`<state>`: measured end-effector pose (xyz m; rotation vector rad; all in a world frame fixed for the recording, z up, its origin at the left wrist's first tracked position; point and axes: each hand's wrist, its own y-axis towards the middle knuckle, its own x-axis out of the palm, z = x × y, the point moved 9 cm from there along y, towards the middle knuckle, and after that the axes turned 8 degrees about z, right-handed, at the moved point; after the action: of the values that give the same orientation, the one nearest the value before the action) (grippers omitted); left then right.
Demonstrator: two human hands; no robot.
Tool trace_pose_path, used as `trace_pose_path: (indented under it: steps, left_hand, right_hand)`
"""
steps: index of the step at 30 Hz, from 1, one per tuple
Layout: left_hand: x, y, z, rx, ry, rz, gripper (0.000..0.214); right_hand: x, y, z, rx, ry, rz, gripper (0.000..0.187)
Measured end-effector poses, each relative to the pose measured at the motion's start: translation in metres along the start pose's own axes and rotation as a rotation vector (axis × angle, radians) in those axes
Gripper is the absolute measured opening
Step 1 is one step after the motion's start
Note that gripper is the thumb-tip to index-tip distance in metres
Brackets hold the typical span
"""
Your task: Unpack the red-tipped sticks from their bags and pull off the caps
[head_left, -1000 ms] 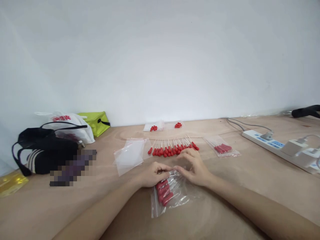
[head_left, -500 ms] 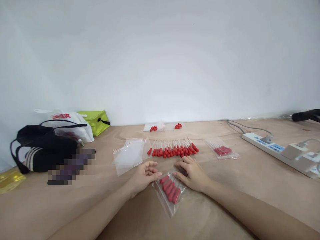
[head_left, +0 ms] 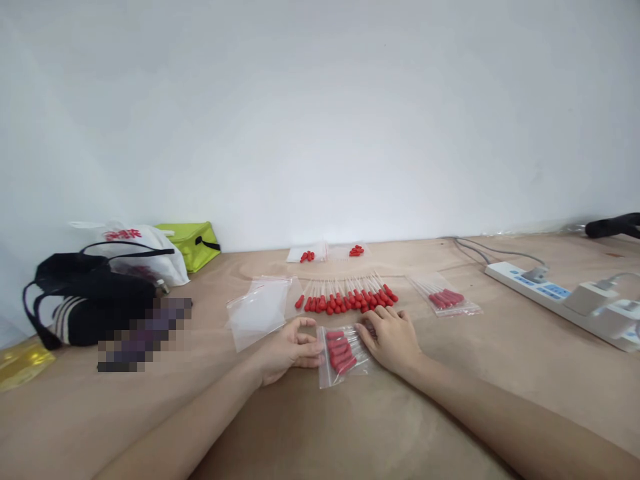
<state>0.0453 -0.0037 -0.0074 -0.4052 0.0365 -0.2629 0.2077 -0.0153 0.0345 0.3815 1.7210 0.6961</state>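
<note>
A pale wall is rising behind the dropper row (head_left: 337, 299), and a brown counter (head_left: 500, 413) is spreading beneath and around it. A power strip (head_left: 511, 274) is lying well to the right of the row, and a black bag (head_left: 95, 283) is slumping well to its left. Nearer the person than the row, two hands are framing a filled zip bag (head_left: 345, 353), which is lying flat just in front of the row's middle. The right hand (head_left: 395, 337) is resting at the row's near right side; its grip is loosely spread, thumb at the bag's stem-side edge, fingers curling near the bulbs. The left hand (head_left: 290, 350) is reaching in from the row's front left; its grip is parted, fingertips meeting or nearly meeting the zip edge, and I cannot tell which. Flat transparent bags (head_left: 255, 317) are overlapping just left of the row, while another packed bag (head_left: 465, 309) is resting to its right. Inside the filled bag, red bulbs (head_left: 343, 350) are pointing toward the zip, stems toward the right hand. The step in hand seems to be straightening or closing this bag; the next move is probably calling for a light pinch along the zip strip, the far edge being steadied.
</note>
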Motion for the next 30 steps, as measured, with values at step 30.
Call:
trace_pose_path:
  steps: [30]
  left_hand:
    - [0.013, 0.016, 0.018, 0.286, 0.130, -0.064, 0.063]
  right_hand:
    - [-0.009, 0.025, -0.080, -0.736, 0.286, 0.014, 0.021]
